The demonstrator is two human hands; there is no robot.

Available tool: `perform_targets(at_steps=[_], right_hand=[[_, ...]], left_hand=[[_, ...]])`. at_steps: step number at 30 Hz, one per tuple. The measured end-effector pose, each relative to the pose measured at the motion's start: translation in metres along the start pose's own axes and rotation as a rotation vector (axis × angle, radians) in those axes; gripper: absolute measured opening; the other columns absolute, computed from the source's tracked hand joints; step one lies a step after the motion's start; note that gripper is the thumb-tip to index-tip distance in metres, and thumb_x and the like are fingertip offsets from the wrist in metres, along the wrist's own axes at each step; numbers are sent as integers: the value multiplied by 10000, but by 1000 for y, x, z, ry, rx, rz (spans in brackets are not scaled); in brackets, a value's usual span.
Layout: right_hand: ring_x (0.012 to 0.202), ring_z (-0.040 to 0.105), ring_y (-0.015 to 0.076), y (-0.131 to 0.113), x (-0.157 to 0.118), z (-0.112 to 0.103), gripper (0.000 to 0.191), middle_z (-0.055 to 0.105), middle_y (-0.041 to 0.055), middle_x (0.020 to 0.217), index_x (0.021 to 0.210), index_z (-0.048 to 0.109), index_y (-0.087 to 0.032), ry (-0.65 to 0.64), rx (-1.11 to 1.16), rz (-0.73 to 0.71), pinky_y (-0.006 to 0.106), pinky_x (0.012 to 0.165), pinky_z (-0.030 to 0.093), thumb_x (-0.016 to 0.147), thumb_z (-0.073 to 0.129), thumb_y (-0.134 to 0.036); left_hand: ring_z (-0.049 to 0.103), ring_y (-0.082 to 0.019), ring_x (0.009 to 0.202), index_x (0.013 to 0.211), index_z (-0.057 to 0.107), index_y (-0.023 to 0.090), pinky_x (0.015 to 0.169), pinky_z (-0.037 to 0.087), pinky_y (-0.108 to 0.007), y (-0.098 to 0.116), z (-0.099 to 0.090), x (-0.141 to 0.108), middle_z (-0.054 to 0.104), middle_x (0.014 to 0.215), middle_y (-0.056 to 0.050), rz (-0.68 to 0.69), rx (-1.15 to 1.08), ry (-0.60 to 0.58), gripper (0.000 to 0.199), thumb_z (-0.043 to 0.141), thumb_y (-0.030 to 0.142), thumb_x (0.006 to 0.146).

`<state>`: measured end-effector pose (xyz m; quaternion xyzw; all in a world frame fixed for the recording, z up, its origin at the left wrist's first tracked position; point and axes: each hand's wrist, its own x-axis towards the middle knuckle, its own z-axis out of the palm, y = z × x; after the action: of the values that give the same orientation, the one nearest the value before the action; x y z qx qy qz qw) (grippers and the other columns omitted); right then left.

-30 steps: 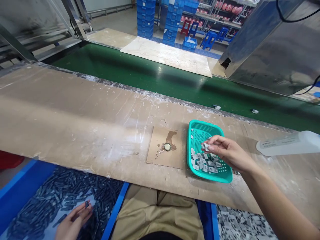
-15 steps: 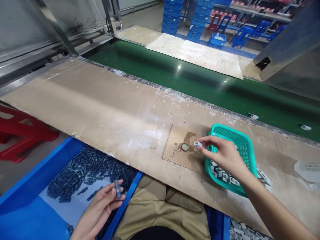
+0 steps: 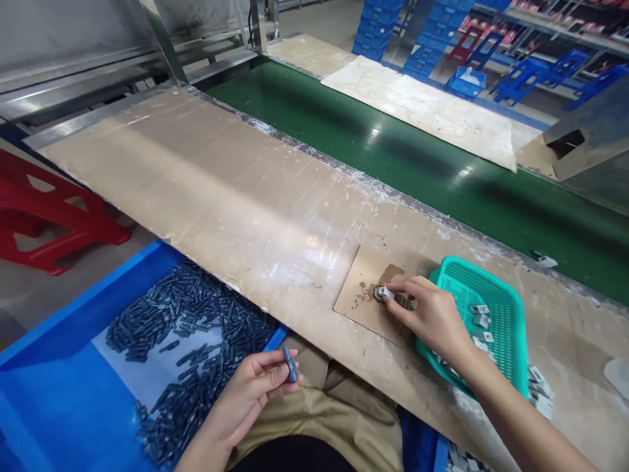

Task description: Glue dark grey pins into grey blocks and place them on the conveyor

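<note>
Between the thumb and fingers of my left hand [image 3: 263,383] is a dark blue-grey plastic pin [image 3: 290,364], held near the front edge of the bench. My right hand [image 3: 432,314] pinches a small white block [image 3: 386,292] at a small round cap [image 3: 377,295], which my fingertips partly cover. The cap rests on a square piece of cardboard [image 3: 351,298] with wet spots. Right beside that hand stands a green basket [image 3: 515,328] with several white blocks in it. My right forearm passes over its near side.
A blue bin [image 3: 54,334] full of dark pins [image 3: 196,321] is at the lower left, with a red stool [image 3: 93,223] behind it. Beyond the bench [image 3: 221,190] runs a green conveyor belt [image 3: 304,105]. White blocks [image 3: 540,387] lie right of the basket.
My right hand has brought the white block left and down onto the round cap. My left hand still holds the pin, now more upright and farther right in view. The camera view has shifted.
</note>
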<state>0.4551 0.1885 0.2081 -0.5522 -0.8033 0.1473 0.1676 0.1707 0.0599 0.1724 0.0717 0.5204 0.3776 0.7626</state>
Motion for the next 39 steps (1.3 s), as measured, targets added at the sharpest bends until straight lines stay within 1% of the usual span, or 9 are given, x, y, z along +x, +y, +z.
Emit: perform_targets(at_steps=[3, 8, 12, 15, 22, 28, 34, 37, 39], right_hand=[[683, 637, 209, -6, -1, -7, 185, 710, 72, 778, 833, 709, -184, 23, 117, 96, 325, 623, 505, 800, 619, -343], [665, 672, 206, -26, -10, -26, 267, 734, 71, 754, 769, 703, -189, -24, 582, 369, 293, 589, 528, 686, 748, -439], [619, 670, 190, -42, -19, -36, 265, 712, 55, 664, 723, 707, -191, -65, 740, 436, 255, 546, 532, 612, 815, -406], [566, 657, 179, -48, -24, -39, 264, 695, 49, 621, 714, 708, -187, -85, 773, 456, 251, 521, 538, 589, 834, -382], [632, 693, 199, -49, -29, -36, 240, 727, 70, 695, 732, 702, -179, -119, 778, 445, 260, 575, 567, 622, 824, -355], [658, 699, 201, -47, -27, -36, 221, 741, 66, 721, 741, 715, -181, -182, 708, 376, 257, 601, 564, 634, 821, -344], [729, 715, 238, -33, -12, -32, 304, 754, 89, 797, 811, 736, -179, -243, 737, 415, 318, 671, 581, 632, 805, -415], [727, 709, 235, 2, 7, -41, 302, 749, 82, 777, 808, 732, -171, -42, 622, 472, 309, 651, 569, 625, 799, -401], [672, 697, 218, 38, 25, -53, 249, 734, 65, 717, 795, 725, -163, 168, 477, 553, 290, 600, 549, 641, 785, -349]], left_hand=[[662, -154, 697, 884, 760, 133, 683, 558, -237, 1, 19, 6, 727, 754, -88, 62, -28, -40, 379, 864, 327, 575], [674, -161, 672, 842, 761, 115, 673, 574, -258, 2, 71, 29, 744, 771, -99, 227, -98, -19, 395, 882, 324, 530], [687, -180, 648, 901, 750, 117, 700, 594, -317, 3, 106, 40, 749, 775, -93, 303, -134, -44, 432, 876, 320, 541], [701, -203, 694, 911, 747, 123, 709, 604, -336, 3, 120, 41, 755, 847, -100, 342, -121, -80, 413, 863, 317, 565], [710, -228, 721, 888, 756, 151, 709, 607, -339, 3, 127, 37, 755, 875, -90, 404, -23, -117, 336, 835, 323, 611], [696, -213, 676, 778, 770, 173, 649, 601, -301, 6, 130, 34, 748, 769, -57, 548, 103, -84, 199, 821, 292, 627], [696, -235, 839, 944, 751, 191, 777, 574, -318, 14, 128, 45, 748, 940, -71, 609, 287, -109, 232, 740, 244, 719], [692, -230, 860, 1061, 714, 233, 789, 558, -310, 28, 117, 43, 732, 1030, -63, 600, 432, -125, 343, 734, 238, 719], [690, -230, 841, 1022, 734, 243, 790, 547, -300, 39, 102, 36, 736, 1006, -53, 620, 533, -13, 309, 735, 275, 715]])
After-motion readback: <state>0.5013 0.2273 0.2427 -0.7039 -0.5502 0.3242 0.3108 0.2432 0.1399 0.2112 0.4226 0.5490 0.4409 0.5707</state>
